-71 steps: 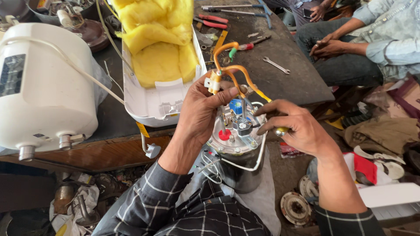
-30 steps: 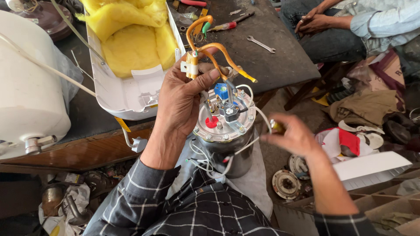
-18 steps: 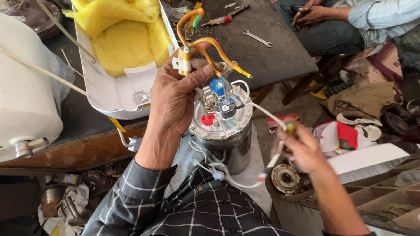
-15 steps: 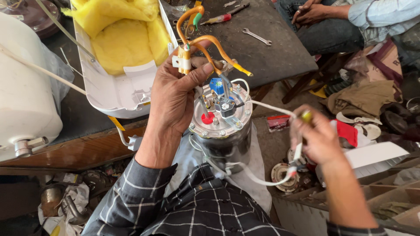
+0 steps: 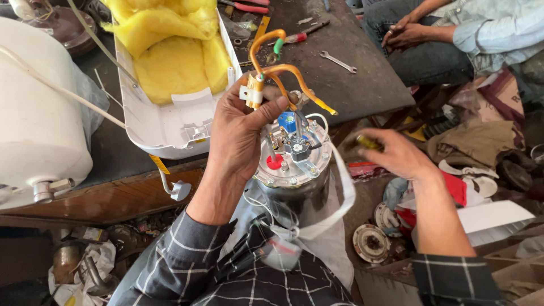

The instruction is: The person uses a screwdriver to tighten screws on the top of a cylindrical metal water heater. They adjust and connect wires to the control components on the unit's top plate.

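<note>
A metal heater tank (image 5: 294,190) stands upright on my lap. Its top flange (image 5: 292,148) carries a blue part, a red part and terminals. My left hand (image 5: 241,133) reaches over the flange and grips a bundle of orange-sleeved wires (image 5: 277,71) at a small white connector (image 5: 251,94). My right hand (image 5: 396,154) hovers just right of the tank, closed on a small yellow object (image 5: 368,141) that is blurred. A white cord or strip (image 5: 347,195) loops from near that hand around the tank's right side, down toward my shirt.
A white casing half with yellow insulation (image 5: 170,62) lies on the dark table (image 5: 362,85), a round white heater (image 5: 39,113) to its left. A wrench (image 5: 338,61) and screwdriver (image 5: 300,37) lie beyond. Another person's hands (image 5: 405,34) rest at top right. Clutter covers the floor at right.
My right hand pulled the white cord out to the right and down, and has now swung back up close to the tank. My left hand has kept its grip on the orange wires.
</note>
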